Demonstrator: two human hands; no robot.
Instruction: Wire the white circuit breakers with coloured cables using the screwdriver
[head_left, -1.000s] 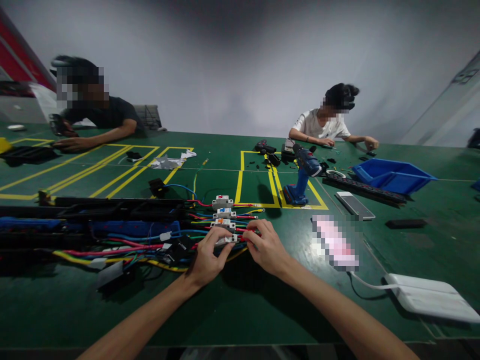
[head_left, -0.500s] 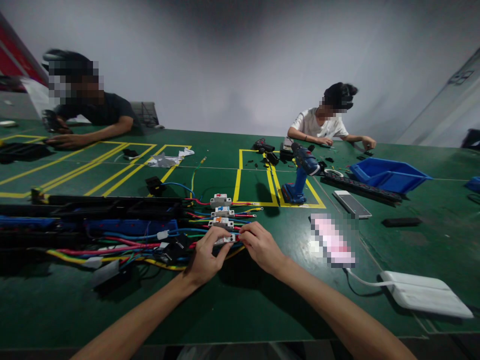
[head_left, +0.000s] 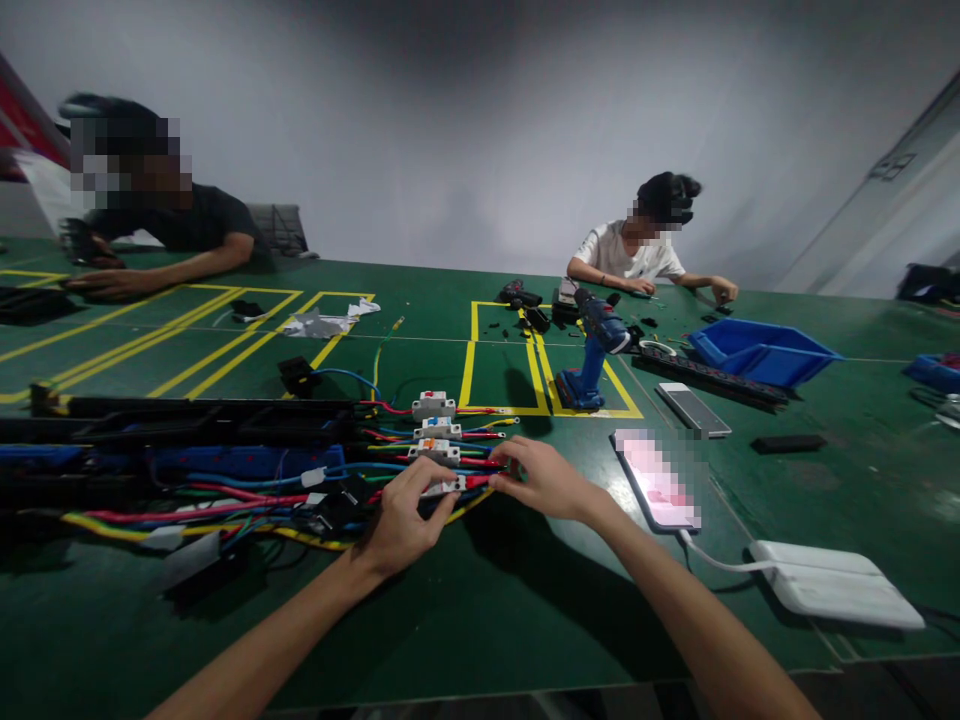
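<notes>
My left hand (head_left: pixel 405 510) grips a small white circuit breaker (head_left: pixel 448 486), the nearest in a row, between thumb and fingers. From its right end runs a short red wire (head_left: pixel 478 482). My right hand (head_left: pixel 547 478) has thumb and forefinger closed at that wire's outer end; the fingertips partly cover it. Just beyond lie more breakers: one with an orange switch (head_left: pixel 434 452), one with a blue switch (head_left: pixel 437 428) and one with a red switch (head_left: pixel 433 404). Coloured wires with ring lugs stick out to their right. A thick wire bundle (head_left: pixel 202 492) leads left beside long black housings (head_left: pixel 217 422).
A blue cordless drill (head_left: pixel 591 350) stands on the green table (head_left: pixel 465 630). To the right are a lit phone (head_left: pixel 656 485), a white power bank (head_left: pixel 836 583), a grey phone (head_left: pixel 691 409) and a blue bin (head_left: pixel 757 350). Two co-workers sit across the table.
My right hand has drawn back to the right from the breaker, and more red wire shows between. My left hand keeps its grip. The whole view has shifted slightly.
</notes>
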